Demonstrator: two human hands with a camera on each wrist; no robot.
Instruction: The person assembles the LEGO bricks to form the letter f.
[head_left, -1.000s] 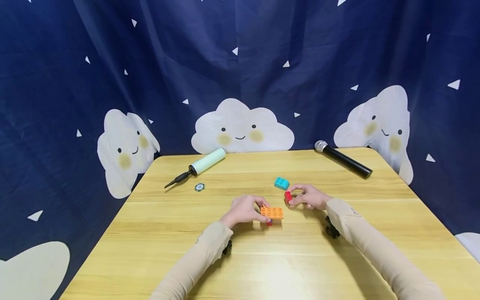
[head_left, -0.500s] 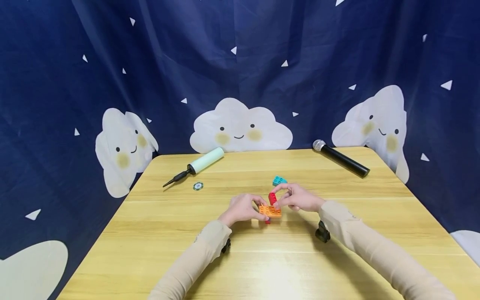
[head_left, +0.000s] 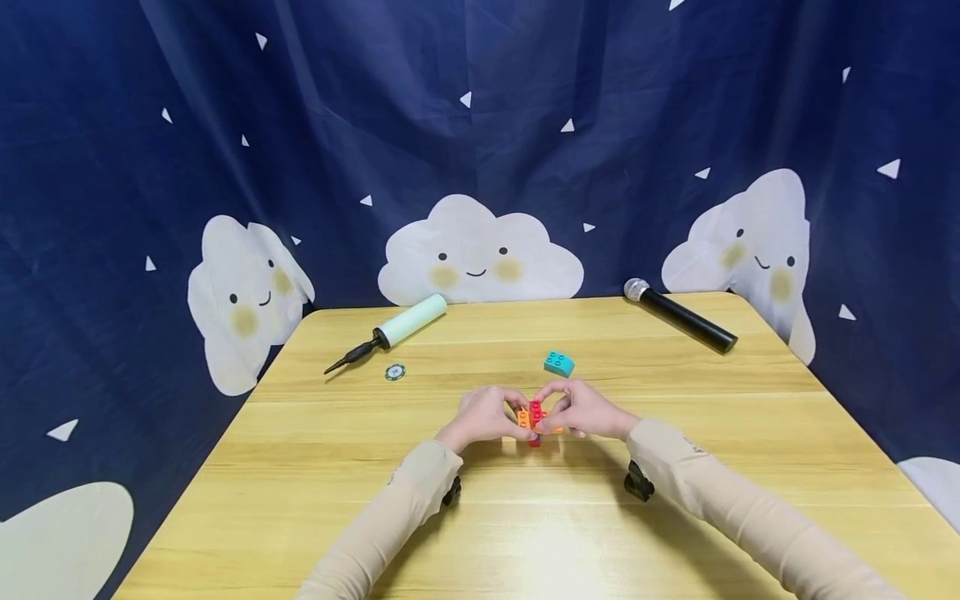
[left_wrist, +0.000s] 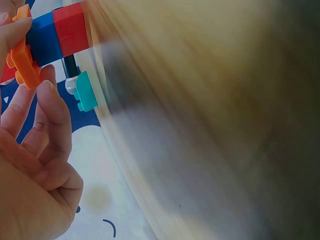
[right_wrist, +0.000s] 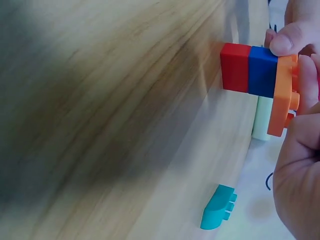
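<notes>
A small stack stands on the table under both hands: a red brick (right_wrist: 235, 67) at the bottom, a blue brick (right_wrist: 262, 72) on it, and a flat orange brick (right_wrist: 281, 100) across the top, overhanging at the sides. My left hand (head_left: 486, 417) grips the stack at its left, thumb and fingers on the orange and blue bricks. My right hand (head_left: 588, 411) pinches a second red brick (head_left: 536, 410) at the orange brick's studs. Whether that brick is pressed fully down is hidden by fingers. Behind the hands lies a teal curved brick (head_left: 558, 363).
A hand pump (head_left: 411, 323) with a pale green barrel lies at the back left, near a round poker chip (head_left: 395, 372). At the back right is a black microphone (head_left: 682, 318). A dark blue cloud-patterned curtain (head_left: 480, 150) hangs behind the wooden table (head_left: 360, 467).
My right hand has carried the second red brick leftward from beside the teal brick onto the orange brick's top. My left hand has stayed at the stack.
</notes>
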